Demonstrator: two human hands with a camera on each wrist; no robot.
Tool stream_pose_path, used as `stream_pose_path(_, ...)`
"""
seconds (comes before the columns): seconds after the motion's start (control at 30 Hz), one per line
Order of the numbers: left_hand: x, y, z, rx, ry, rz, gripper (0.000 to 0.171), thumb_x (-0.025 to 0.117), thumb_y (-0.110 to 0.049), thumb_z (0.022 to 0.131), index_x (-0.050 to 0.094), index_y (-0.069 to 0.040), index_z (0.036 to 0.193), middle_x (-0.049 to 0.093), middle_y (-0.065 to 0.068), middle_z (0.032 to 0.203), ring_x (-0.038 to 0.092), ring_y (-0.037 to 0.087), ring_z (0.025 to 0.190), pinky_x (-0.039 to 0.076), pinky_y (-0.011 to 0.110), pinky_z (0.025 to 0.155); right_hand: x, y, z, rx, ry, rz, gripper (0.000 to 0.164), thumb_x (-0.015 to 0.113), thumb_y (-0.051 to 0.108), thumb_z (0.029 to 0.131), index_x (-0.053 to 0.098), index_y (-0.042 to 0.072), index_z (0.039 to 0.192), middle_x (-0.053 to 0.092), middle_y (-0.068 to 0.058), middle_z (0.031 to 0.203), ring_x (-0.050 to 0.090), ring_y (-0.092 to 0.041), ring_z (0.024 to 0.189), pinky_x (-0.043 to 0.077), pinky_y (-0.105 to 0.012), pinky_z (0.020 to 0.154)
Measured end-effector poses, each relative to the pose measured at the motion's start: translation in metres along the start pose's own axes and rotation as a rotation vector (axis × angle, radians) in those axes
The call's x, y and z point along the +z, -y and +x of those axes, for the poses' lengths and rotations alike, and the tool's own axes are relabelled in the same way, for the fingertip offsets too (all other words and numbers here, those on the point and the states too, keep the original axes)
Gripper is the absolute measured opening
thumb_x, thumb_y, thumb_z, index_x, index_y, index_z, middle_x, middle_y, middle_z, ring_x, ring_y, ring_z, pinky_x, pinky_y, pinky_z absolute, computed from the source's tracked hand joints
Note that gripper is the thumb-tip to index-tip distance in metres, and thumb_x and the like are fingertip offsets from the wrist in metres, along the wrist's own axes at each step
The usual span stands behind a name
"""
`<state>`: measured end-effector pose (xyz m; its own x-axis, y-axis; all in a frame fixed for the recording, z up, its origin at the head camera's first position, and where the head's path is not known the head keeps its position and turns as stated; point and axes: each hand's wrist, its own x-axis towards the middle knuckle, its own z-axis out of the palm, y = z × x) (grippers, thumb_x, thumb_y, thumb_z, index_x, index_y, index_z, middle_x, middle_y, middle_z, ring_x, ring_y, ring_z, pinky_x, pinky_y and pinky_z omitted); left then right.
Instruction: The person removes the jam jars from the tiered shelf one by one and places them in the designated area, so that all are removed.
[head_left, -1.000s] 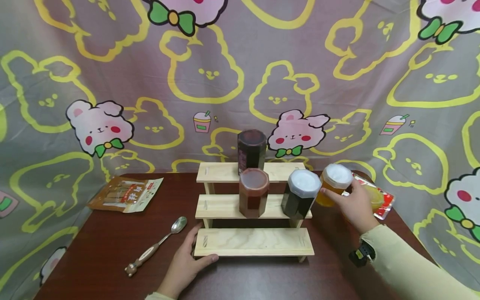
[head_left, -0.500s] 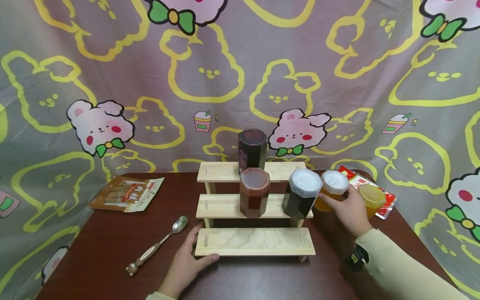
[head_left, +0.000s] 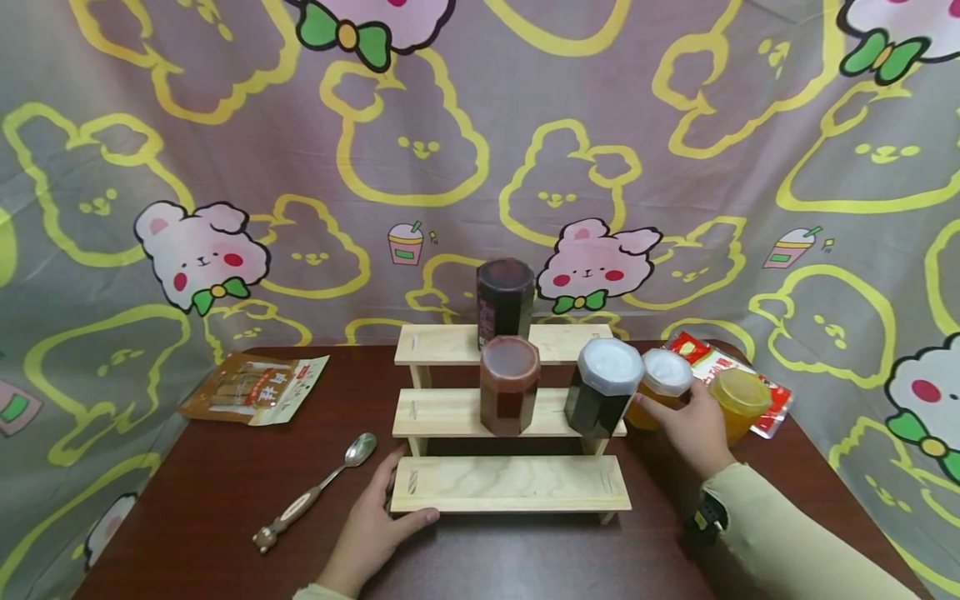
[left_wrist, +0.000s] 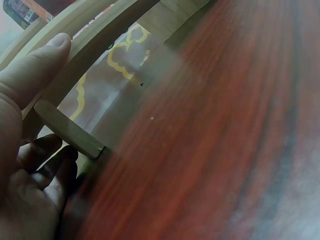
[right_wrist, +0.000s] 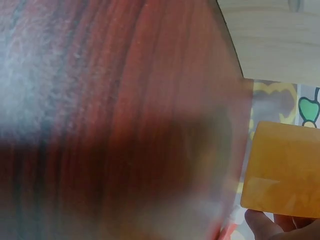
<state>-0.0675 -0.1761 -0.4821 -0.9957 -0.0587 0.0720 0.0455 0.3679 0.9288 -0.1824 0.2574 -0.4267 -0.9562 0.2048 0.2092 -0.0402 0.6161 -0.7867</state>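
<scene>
My right hand (head_left: 696, 429) grips a jar with amber contents and a white lid (head_left: 666, 372), thumb on its near left side. In the right wrist view the jar's amber side (right_wrist: 282, 167) shows above my fingers. It is beside the right end of a three-step wooden stand (head_left: 510, 493), close to a dark jar with a white lid (head_left: 598, 404) on the middle step. My left hand (head_left: 369, 527) holds the stand's lower left end, thumb along the front edge. In the left wrist view, the fingers (left_wrist: 62, 175) curl under near the stand's leg.
A reddish-brown jar (head_left: 508, 392) stands on the middle step, a dark jar (head_left: 504, 304) on the top one. Right of my hand are a yellow-lidded jar (head_left: 738, 404) and a red-and-white packet (head_left: 686, 346). Leftward lie a spoon (head_left: 318, 492) and a brown packet (head_left: 251, 390).
My right hand has moved the amber jar slightly down and left, uncovering more of the yellow-lidded jar and the red-and-white packet. My left hand stays at the stand.
</scene>
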Motion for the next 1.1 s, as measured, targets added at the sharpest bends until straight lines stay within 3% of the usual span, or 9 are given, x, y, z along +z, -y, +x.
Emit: stream_pose_path(1.1,0.000,0.003,0.000,0.000,-0.004,0.007,0.100,0.095,-0.025,0.066,0.042,-0.017,0.150,0.068,0.002,0.114,0.062,0.009,0.093,0.048,0.028,0.084,0.010,-0.011,0.004,0.086,0.045,-0.002,0.081,0.079,0.035,0.088,0.037,-0.008,0.144,0.048,-0.030,0.140,0.047,-0.044,0.124,0.037,-0.059,0.107)
